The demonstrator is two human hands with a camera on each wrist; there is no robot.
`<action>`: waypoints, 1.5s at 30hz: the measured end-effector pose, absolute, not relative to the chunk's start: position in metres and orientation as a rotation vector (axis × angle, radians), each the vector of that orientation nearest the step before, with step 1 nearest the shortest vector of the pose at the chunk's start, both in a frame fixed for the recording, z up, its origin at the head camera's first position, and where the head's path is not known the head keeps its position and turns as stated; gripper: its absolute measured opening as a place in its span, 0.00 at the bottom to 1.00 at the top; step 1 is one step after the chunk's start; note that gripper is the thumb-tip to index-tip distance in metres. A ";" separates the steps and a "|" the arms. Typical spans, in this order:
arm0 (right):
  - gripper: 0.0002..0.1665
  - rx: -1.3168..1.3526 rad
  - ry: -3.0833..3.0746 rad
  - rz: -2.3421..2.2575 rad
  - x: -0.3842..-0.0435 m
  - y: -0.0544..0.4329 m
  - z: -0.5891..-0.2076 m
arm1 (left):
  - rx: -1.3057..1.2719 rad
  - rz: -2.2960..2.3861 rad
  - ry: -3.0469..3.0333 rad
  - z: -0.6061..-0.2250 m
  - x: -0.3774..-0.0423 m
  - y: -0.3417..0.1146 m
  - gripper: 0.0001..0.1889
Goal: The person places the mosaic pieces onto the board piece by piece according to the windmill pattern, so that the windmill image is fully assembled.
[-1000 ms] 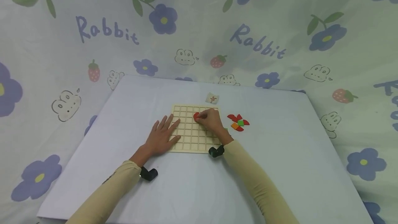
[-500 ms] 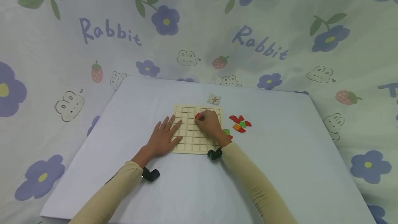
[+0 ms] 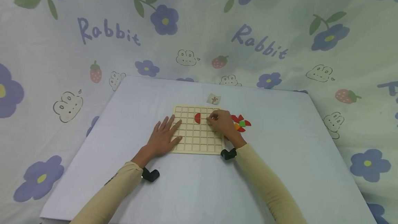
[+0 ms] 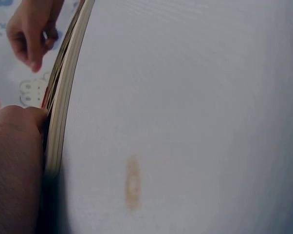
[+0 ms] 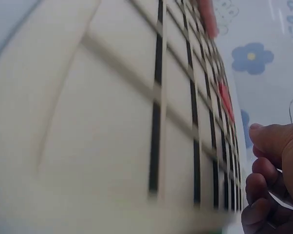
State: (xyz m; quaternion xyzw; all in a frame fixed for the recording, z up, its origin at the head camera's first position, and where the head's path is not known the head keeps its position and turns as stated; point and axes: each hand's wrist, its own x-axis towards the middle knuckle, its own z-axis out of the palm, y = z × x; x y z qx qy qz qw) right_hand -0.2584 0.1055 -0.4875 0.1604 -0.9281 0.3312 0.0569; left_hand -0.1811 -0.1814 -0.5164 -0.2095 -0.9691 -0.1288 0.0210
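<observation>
My left hand (image 3: 163, 136) lies flat with spread fingers on the left side of a wooden grid board (image 3: 196, 144). Two red quarter-circle pieces (image 3: 197, 118) sit together in the board's upper middle cells, forming a half disc with its flat side to the right. Just right of them, my right hand (image 3: 222, 123) hovers over the board with loosely bent fingers. In the right wrist view, nothing shows between that hand's thumb (image 5: 268, 141) and fingers, while the red pieces (image 5: 226, 102) appear beyond the grid ridges.
Beside the board's right edge lies a loose group of red pieces (image 3: 247, 123), a green square (image 3: 242, 123) and an orange piece (image 3: 237, 126), partly behind my right hand. A small pattern card (image 3: 214, 99) rests behind the board on the white table (image 3: 186, 189).
My right hand has let go of the red piece and moved right, leaving the red half disc in full view. The left hand has stayed on the board.
</observation>
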 end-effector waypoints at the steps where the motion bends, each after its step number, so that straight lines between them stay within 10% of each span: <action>1: 0.09 0.471 -2.825 0.987 -0.259 0.112 -0.488 | -0.649 -0.396 -3.005 -0.516 -0.181 -0.182 0.36; 18: 0.18 0.212 -3.028 0.533 -0.269 0.190 -0.494 | -0.655 -0.387 -2.995 -0.514 -0.180 -0.182 0.36; 45: 0.08 0.265 -2.789 1.324 -0.262 0.121 -0.493 | -0.636 -0.379 -3.032 -0.513 -0.179 -0.182 0.36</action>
